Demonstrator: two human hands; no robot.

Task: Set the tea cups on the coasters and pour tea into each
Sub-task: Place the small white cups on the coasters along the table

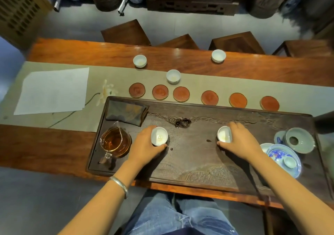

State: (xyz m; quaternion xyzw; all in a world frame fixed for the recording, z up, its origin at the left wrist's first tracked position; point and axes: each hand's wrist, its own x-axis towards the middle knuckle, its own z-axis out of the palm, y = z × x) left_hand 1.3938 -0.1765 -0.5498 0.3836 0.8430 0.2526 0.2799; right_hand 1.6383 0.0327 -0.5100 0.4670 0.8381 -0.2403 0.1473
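My left hand (pixel 144 145) grips a small white tea cup (pixel 159 136) over the dark wooden tea tray (pixel 191 157). My right hand (pixel 240 140) grips a second white tea cup (pixel 224 134) on the same tray. Several round red coasters (pixel 181 94) lie in a row on the cloth runner just beyond the tray, all bare. Three more white cups stand farther back: one (pixel 173 76) on the runner, one (pixel 139 60) and one (pixel 218 55) on the bare wood. A glass pitcher of brown tea (pixel 115 142) stands at the tray's left end.
A folded dark cloth (pixel 126 113) lies at the tray's back left. A blue-and-white gaiwan with lid (pixel 283 159) and a celadon strainer stand (pixel 300 140) sit at the tray's right end. A white paper sheet (pixel 52 91) lies on the runner. Wooden stools stand behind the table.
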